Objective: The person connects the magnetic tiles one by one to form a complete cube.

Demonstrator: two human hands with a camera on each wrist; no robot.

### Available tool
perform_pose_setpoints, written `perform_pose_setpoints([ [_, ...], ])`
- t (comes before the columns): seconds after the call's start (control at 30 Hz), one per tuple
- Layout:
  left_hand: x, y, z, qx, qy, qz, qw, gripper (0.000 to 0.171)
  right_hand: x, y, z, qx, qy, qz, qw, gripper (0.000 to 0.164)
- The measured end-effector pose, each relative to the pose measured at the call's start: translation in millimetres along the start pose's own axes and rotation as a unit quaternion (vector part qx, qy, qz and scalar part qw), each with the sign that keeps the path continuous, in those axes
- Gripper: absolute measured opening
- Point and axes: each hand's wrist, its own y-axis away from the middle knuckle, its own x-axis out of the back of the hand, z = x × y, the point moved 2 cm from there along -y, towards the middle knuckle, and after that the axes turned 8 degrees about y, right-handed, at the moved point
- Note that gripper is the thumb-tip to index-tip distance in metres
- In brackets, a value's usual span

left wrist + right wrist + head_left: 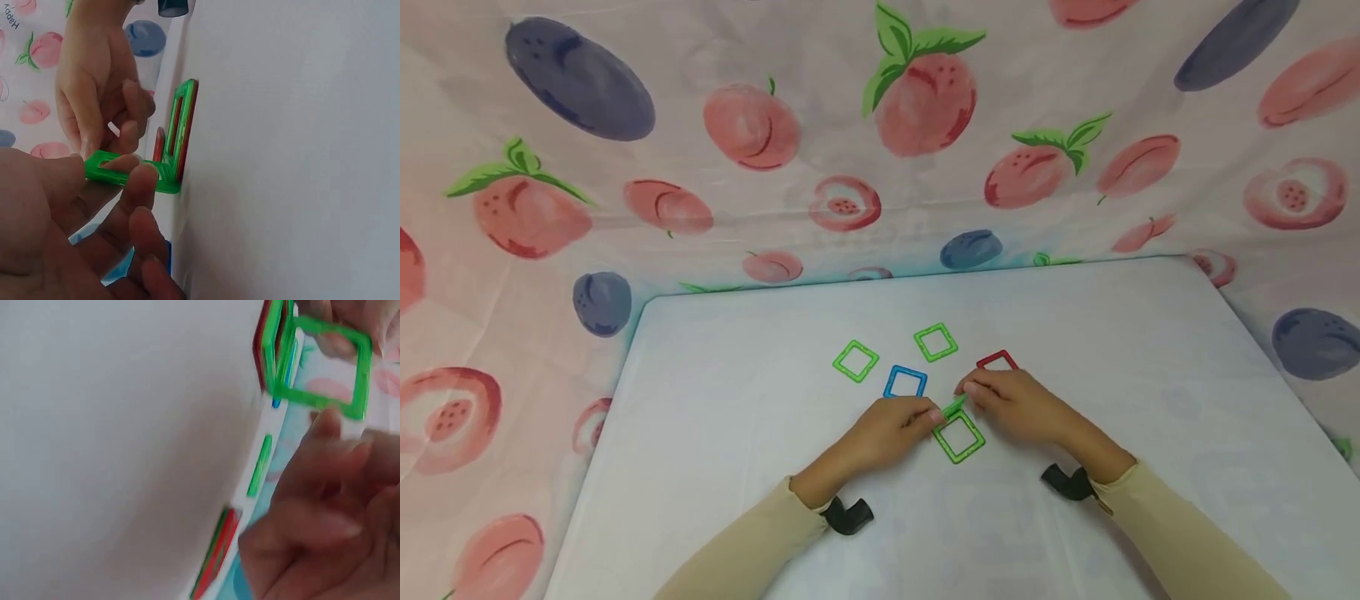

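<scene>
My left hand pinches a green square-frame magnetic tile between thumb and fingers. The tile stands on edge along the far-left side of a flat green tile, making an L in the left wrist view. Under that flat one lies a red tile. On the other side is my right hand, its fingers loosely bent. One of its fingertips is right at the edge of the upright tile, and the hand looks blurred in the right wrist view.
Beyond the hands, a blue tile lies partly behind the left hand, and a red tile is partly covered by the right. Farther back are two green tiles, one at left and one in the middle. A fruit-print cloth hangs behind the white table.
</scene>
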Motion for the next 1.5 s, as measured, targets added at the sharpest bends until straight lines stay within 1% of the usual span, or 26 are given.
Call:
perform_pose_setpoints([
  [0.07,-0.4,-1.0,-0.3,-0.004,-0.003,0.001,1.0000,0.028,7,-1,7,-0.033,0.031,0.028,0.999,0.015],
  [0.13,-0.8,-1.4,-0.1,-0.010,-0.004,0.000,0.9999,0.028,15,-2,16,-0.067,0.059,0.046,0.995,0.013],
  [0.2,-0.9,-1.3,0.2,-0.012,-0.003,0.000,0.9999,0.028,22,-2,26,-0.090,0.088,0.048,0.991,0.011],
  [0.27,-0.6,-1.0,0.7,-0.009,-0.004,0.002,1.0000,0.028,28,-2,37,-0.101,0.106,0.037,0.989,0.012],
  [0.37,0.4,-0.4,0.6,-0.003,0.001,0.004,1.0000,0.027,32,-3,49,-0.091,0.116,0.016,0.989,0.016],
  [0.43,1.2,-0.1,0.6,0.000,0.003,0.005,1.0000,0.027,34,-5,54,-0.079,0.109,0.007,0.991,0.018],
  [0.6,3.1,0.5,1.1,0.001,0.009,0.004,1.0000,0.027,34,-10,60,-0.065,0.088,-0.014,0.994,0.021],
  [0.73,3.4,-0.2,0.7,0.002,0.011,0.004,0.9999,0.027,34,-14,62,-0.076,0.082,-0.031,0.993,0.020],
  [0.93,2.9,-2.4,-0.8,-0.003,0.015,0.008,0.9999,0.027,33,-16,59,-0.108,0.100,-0.055,0.988,0.019],
  [1.03,4.1,-2.4,0.7,-0.003,0.022,0.004,0.9997,0.028,31,-15,56,-0.107,0.106,-0.062,0.987,0.020],
  [1.17,4.7,-2.7,1.5,-0.002,0.027,0.001,0.9996,0.028,29,-12,54,-0.104,0.118,-0.059,0.986,0.022],
  [1.37,3.7,-3.7,-0.1,-0.003,0.031,0.000,0.9995,0.029,28,-9,49,-0.098,0.134,-0.037,0.985,0.022],
  [1.5,3.7,-3.6,-0.3,-0.001,0.032,0.000,0.9995,0.029,30,-7,43,-0.077,0.145,-0.017,0.986,0.022],
])
